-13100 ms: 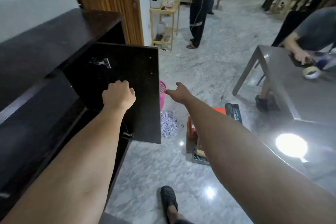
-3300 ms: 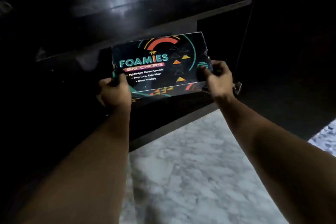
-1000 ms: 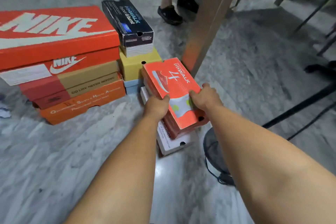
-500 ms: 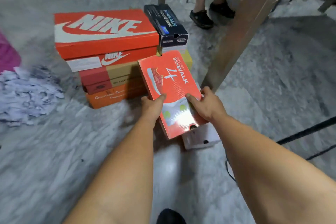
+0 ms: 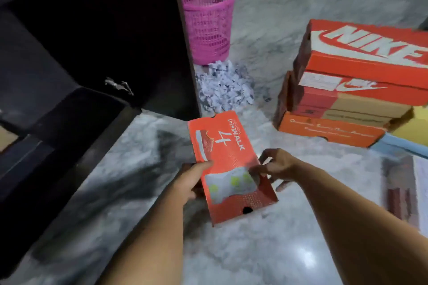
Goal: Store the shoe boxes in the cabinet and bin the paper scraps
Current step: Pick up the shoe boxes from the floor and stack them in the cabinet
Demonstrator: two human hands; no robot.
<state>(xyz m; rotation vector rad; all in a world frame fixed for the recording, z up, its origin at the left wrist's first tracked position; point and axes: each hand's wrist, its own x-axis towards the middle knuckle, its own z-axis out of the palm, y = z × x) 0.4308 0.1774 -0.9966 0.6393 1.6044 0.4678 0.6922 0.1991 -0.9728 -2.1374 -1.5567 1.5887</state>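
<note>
I hold an orange GOwalk 4 shoe box (image 5: 228, 159) above the marble floor. My left hand (image 5: 192, 178) grips its left side and my right hand (image 5: 275, 166) grips its right side, thumb on the lid. The dark cabinet (image 5: 76, 109) stands at the left with its door (image 5: 129, 37) swung open. A pile of paper scraps (image 5: 224, 87) lies on the floor in front of a pink mesh bin (image 5: 208, 21). A stack of orange Nike shoe boxes (image 5: 354, 83) sits at the right.
More boxes, yellow (image 5: 414, 127) and pale blue (image 5: 403, 146), peek out behind the Nike stack at the right edge. A blurred dark red thing (image 5: 400, 190) lies at the right. The marble floor (image 5: 266, 250) spreads between cabinet and boxes.
I have lifted the GOwalk box off the pile and turned left with it. The cabinet, pink bin and scraps have come into view and the Nike stack has slid to the right.
</note>
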